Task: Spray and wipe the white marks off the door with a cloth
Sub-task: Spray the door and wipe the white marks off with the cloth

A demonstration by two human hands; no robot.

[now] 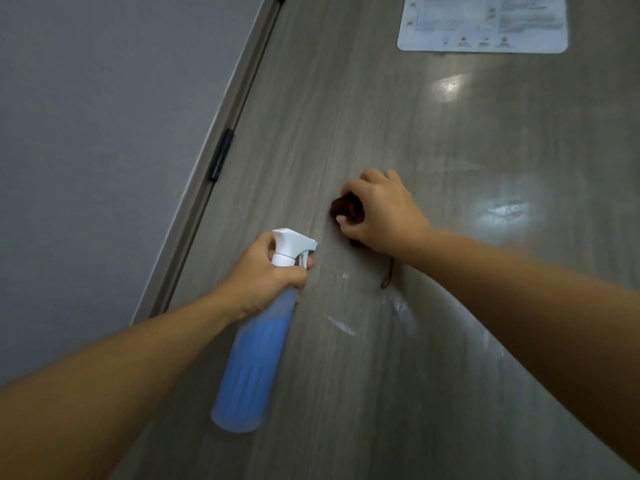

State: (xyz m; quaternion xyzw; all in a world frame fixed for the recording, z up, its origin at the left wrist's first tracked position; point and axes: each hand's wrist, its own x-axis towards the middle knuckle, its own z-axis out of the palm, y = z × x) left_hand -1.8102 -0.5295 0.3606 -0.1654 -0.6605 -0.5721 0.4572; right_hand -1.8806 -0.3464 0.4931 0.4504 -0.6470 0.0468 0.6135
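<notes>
The grey-brown wood-grain door (346,109) fills most of the view. White marks (341,325) streak it below my hands, with a bigger smear (403,311) to the right. My left hand (263,275) grips the neck of a spray bottle (254,362) of blue liquid with a white trigger head, a finger on the trigger, nozzle aimed at the door. My right hand (379,213) holds a bunched dark brown cloth (346,209) against the door, above the marks. A loop of the cloth hangs below my wrist.
A white printed notice (483,22) is stuck to the door at the upper right. The door frame with a black hinge (221,155) runs along the door's left edge. A plain grey wall (104,133) lies left of the frame.
</notes>
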